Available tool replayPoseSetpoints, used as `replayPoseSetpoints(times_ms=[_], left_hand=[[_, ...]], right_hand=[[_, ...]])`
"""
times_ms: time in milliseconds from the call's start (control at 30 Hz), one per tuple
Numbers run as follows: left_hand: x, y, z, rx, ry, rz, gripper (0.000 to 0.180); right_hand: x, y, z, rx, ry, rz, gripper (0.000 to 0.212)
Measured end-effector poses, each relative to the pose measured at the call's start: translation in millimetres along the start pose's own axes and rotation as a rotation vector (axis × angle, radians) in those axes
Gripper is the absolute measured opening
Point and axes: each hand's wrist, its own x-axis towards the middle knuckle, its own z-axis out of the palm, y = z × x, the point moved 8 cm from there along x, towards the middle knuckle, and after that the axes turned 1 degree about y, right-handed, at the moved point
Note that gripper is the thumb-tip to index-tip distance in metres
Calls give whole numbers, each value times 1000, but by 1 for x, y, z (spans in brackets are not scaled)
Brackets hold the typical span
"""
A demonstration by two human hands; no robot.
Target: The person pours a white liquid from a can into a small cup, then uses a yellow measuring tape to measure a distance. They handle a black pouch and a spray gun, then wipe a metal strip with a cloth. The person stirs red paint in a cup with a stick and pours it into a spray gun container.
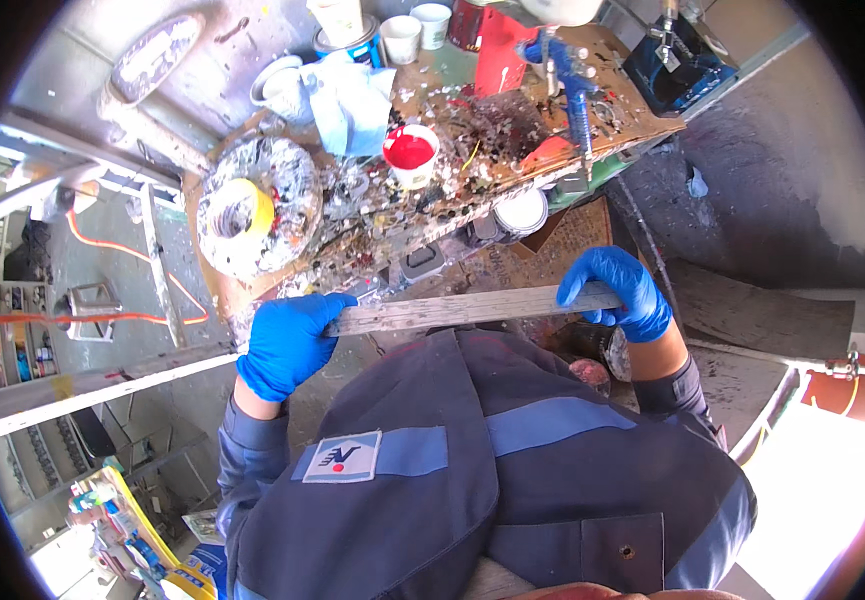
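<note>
Both hands (290, 340) grip a slat (472, 306); cup (411, 155) holds red paint.

Two blue-gloved hands, left hand (287, 340), right hand (617, 290), one wooden slat (452, 308), one red-paint cup (410, 152), one blue spray gun (572, 85)

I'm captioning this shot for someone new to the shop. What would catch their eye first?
Two blue-gloved hands, left and right, grip the ends of a long grey strip held level at centre. Behind it, a paint-spattered bench holds a cup of red paint mid-bench, a blue spray gun to the right and yellow tape to the left.
</note>
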Motion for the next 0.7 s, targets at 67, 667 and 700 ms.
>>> replayPoseSetpoints(times_ms=[67, 667, 700], left_hand=[[-4, -4, 8, 66, 10, 8, 21], [102, -20, 40, -500, 621, -328, 114], [111, -24, 55, -490, 661, -327, 113]], right_hand=[[-5, 23, -25, -319, 433, 150, 29], [-23, -22, -97, -413, 650, -405, 42], [-33, -45, -102, -426, 690, -480, 44]])
